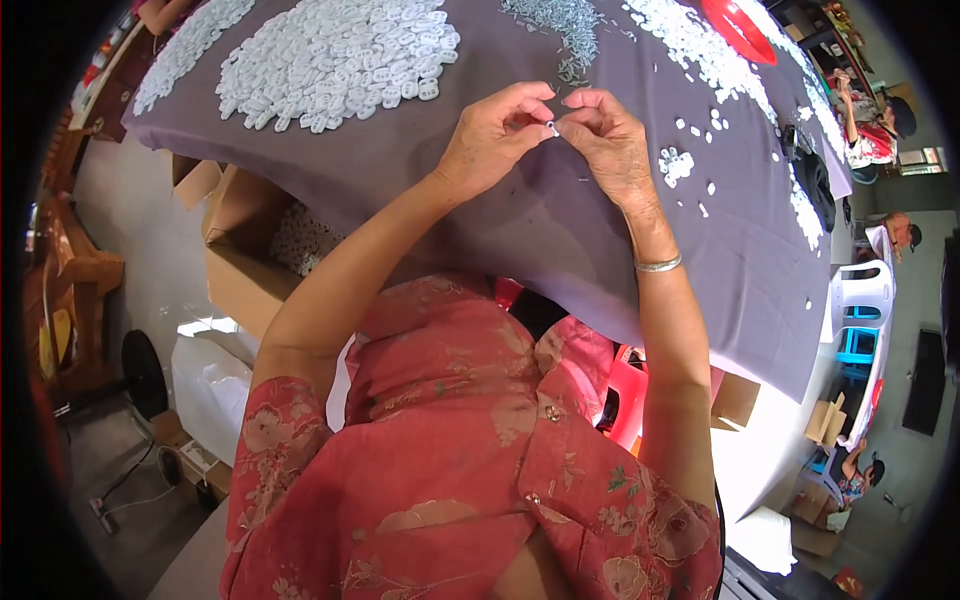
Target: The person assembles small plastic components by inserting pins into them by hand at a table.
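My left hand (490, 143) and my right hand (608, 148) meet above the cloth-covered table (560, 235). Thumbs and fingers of both are pinched together around a small white plastic piece (552, 128), mostly hidden by the fingertips. Beyond my left hand spreads a heap of flat, rounded white plastic pieces (340, 65). Thin grey-green metal-looking pins or screws (568, 40) lie in a pile just past my hands. To the right of my right hand is a little cluster of white pieces (676, 165), with several loose ones scattered around it.
More small white parts (690, 45) run along the table's right side, beside a red dish (740, 30). Below the table's left edge stands an open cardboard box (240, 255) with small pieces inside. A white plastic chair (862, 295) and other people are off to the right.
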Available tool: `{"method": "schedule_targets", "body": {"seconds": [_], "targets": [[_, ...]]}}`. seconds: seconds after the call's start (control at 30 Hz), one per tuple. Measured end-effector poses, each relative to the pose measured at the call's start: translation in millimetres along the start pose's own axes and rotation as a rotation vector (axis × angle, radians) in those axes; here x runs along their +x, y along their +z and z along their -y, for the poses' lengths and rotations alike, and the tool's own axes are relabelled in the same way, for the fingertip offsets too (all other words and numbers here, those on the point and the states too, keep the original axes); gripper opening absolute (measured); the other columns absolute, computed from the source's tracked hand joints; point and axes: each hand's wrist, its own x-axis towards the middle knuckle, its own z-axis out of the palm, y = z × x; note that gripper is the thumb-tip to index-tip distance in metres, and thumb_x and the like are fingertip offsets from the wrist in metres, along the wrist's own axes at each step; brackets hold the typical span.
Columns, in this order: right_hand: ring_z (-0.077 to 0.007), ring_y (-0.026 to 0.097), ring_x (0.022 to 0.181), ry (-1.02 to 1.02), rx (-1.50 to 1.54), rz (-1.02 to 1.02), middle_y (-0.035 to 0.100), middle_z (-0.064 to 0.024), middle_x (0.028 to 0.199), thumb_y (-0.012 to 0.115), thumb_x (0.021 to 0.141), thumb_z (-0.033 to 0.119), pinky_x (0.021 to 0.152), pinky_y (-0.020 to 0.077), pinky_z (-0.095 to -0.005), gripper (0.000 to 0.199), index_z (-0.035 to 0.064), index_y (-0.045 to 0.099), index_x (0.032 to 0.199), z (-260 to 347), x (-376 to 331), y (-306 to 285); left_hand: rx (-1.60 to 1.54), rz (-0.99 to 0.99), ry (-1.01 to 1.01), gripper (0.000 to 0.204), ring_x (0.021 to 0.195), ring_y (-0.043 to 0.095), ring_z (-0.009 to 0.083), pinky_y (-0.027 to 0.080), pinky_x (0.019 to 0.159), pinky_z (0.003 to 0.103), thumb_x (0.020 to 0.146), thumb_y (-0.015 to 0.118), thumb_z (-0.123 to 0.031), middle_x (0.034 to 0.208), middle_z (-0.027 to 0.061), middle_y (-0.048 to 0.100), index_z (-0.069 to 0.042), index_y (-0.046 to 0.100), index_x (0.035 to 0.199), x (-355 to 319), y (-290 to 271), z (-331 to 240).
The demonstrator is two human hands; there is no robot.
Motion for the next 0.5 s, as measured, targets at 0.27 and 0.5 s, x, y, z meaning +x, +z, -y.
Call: {"method": "schedule_targets", "body": {"seconds": [0.27,0.5], "targets": [[-0.0067,0.056,0.078,0.018,0.216,0.032,0.064,-0.0008,0.089,0.064,0.088,0.003,0.071,0.0462,-0.0212,0.016,0.0029,0.061,0.104,-1,-7,-3,-0.113,0.034,-0.072,0.028,0.083,0.060,0.0082,0.049,0.068,0.023,0.085,0.065,-0.002,0.093,0.0035,0.064,-0.004,0.060,0.113,2,-5,-6],[-0.0074,0.056,0.078,0.010,0.392,0.124,0.063,-0.0009,0.091,0.064,0.089,0.006,0.069,0.0470,-0.0218,0.014,0.0037,0.062,0.103,-4,-7,-2,-0.470,0.045,-0.263,0.022,0.083,0.060,0.0095,0.050,0.073,0.025,0.086,0.066,-0.005,0.093,0.0023,0.063,-0.005,0.062,0.107,0,-4,-12]]}}
